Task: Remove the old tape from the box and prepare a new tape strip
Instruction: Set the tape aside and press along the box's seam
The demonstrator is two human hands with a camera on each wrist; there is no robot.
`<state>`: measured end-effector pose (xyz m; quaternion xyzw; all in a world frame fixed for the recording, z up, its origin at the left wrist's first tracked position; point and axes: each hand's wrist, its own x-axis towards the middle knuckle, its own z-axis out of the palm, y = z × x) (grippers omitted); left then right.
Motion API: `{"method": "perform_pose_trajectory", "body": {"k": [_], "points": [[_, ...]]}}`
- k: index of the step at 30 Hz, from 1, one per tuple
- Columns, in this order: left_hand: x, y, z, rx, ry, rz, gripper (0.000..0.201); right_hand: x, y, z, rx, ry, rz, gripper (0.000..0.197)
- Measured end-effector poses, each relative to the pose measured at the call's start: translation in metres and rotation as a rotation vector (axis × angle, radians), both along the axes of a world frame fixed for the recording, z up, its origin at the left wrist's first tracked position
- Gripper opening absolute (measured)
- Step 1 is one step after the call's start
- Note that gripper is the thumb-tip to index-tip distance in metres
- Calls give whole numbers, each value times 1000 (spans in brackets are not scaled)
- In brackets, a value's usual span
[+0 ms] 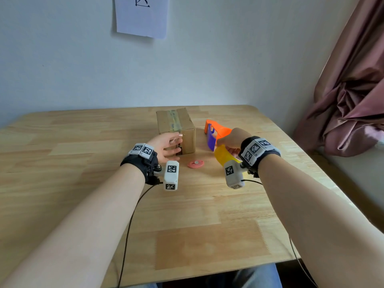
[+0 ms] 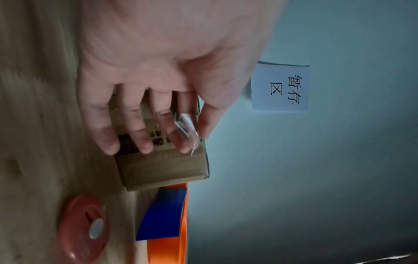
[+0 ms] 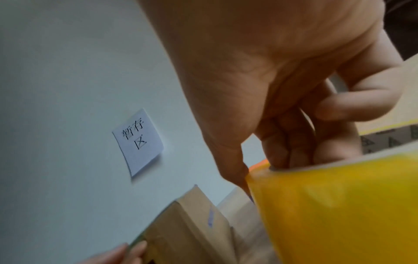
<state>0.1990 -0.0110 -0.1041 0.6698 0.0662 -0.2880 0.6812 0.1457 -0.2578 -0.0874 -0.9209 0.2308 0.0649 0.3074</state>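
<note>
a: one wooden table (image 1: 83, 183); one cardboard box (image 1: 176, 129) on it, my landmark; where is everything else?

b: one orange and blue dispenser (image 1: 216, 132) lies just right of the box; one yellow tape roll (image 1: 223, 155) is right of the box and nearer the person, off the table, gripped by the right hand (image 1: 232, 140); its fingers curl through the core of the roll (image 3: 339, 205); one pink disc (image 1: 195, 163) lies in front of the box.

a: and the left hand (image 1: 166, 145)?

b: against the box's near face; fingers (image 2: 140, 128) spread and fairly straight, with a curl of clear old tape (image 2: 186, 126) between forefinger and thumb; more old tape runs along the box top (image 1: 174, 120).

a: how will it handle?

b: i judge the tape thin, limp and sticky, likely to tear or fold on itself; best pinched at a loose end and peeled low; the box looks light, so it may slide unless braced; the roll is stiff, held well by its core.
</note>
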Motion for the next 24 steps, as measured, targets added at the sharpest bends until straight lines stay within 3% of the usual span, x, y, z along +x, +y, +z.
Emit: {"method": "perform_pose_trajectory", "body": {"k": [4,9,14,17,19,24], "points": [[6,10,-5,24,18,-22,14,0,-6,-13,-9,5,-50,27],[11,17,-11,27,36,-43,12,7,-3,-31,47,45,-62,28],[14,18,-17,17,45,-62,12,21,20,-1,-23,-183,14,32],[17,18,-20,12,39,-67,13,34,45,14,62,-457,162,30],[19,19,-23,8,37,-72,13,42,61,17,85,-531,303,28],[18,20,-29,-19,-6,-57,19,57,85,2,76,-364,535,36]]}}
